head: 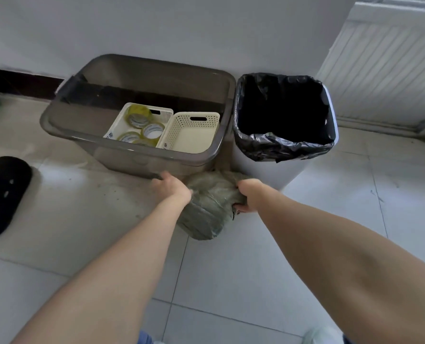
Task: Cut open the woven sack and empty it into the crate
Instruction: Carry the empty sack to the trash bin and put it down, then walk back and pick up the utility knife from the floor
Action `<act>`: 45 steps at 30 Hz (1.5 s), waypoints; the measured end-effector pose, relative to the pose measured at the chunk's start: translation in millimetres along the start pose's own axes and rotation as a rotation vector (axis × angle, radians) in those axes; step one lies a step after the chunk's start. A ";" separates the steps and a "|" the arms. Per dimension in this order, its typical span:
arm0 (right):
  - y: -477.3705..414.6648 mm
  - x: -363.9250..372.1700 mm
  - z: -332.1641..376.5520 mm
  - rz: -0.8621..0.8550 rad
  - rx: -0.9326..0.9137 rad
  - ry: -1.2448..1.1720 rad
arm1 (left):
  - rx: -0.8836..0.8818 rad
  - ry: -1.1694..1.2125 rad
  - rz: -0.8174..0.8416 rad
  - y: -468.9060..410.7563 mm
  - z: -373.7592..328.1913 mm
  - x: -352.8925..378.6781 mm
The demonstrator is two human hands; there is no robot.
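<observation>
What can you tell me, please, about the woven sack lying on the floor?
The woven sack is a small, crumpled grey-green bundle, apparently woven plastic, bound with bands of clear tape and showing no cut. It lies on the tiled floor just before the gap between the crate and the lined bin. The right hand grips its right edge. The left hand sits at its left side, contact unclear.

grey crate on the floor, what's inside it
In the grey crate two cream perforated baskets sit side by side. The left basket holds rolls of yellowish tape; the right basket looks empty. The crate's tinted near wall covers their near ends.
</observation>
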State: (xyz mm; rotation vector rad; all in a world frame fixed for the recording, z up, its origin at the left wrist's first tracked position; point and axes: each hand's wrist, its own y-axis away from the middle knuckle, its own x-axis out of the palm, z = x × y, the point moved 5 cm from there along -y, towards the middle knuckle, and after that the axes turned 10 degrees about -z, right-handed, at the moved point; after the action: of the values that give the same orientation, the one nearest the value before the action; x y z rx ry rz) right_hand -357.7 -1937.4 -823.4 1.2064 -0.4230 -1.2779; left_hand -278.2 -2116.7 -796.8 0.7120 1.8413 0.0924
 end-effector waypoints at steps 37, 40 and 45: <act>327.6 -238.7 171.7 0.011 -0.416 -0.032 | 0.144 0.338 0.401 206.6 -272.6 -261.6; 403.3 -315.7 207.6 -0.098 -0.536 -0.137 | 0.307 0.413 0.425 273.9 -354.4 -325.8; 520.8 -446.4 236.9 -0.260 -0.651 -0.340 | 0.602 0.507 0.528 397.6 -465.8 -411.9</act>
State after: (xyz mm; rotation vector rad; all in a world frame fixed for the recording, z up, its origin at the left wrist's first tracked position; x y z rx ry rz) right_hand -432.8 -1736.7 -130.0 0.5024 -0.0687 -1.6843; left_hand -430.9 -1876.8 -115.8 1.7185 2.1258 0.0628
